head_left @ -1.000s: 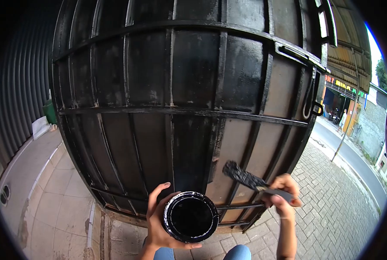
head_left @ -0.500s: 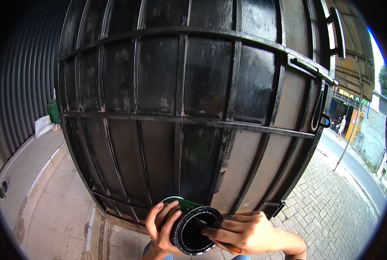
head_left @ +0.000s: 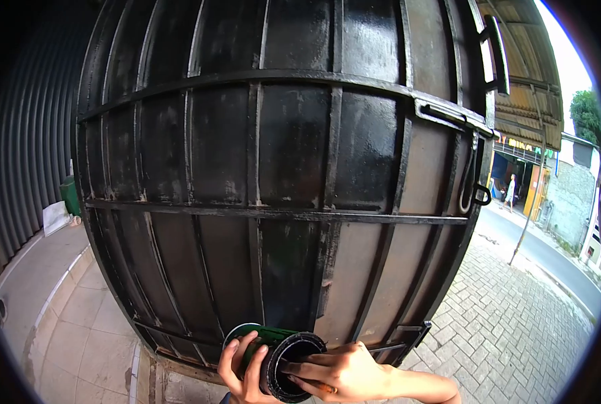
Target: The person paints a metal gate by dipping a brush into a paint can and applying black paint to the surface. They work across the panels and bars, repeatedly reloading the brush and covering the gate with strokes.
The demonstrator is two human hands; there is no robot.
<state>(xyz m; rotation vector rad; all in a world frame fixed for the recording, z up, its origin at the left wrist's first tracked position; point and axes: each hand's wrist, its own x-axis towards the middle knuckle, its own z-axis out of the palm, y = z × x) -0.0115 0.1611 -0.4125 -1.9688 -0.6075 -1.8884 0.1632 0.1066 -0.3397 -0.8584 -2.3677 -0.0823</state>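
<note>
Down at six o'clock in the view, the left hand (head_left: 238, 367) is clamped around a tilted paint can (head_left: 268, 339), whose black mouth faces three o'clock. The right hand (head_left: 346, 374) sits at that mouth, fingers reaching in; whether they grip anything cannot be told. A black metal gate (head_left: 294, 148) rises at twelve o'clock, just behind.

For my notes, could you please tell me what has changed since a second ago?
The right hand brought the brush down from the gate into the paint can, now tilted towards it. The left hand keeps its grip on the can.
</note>
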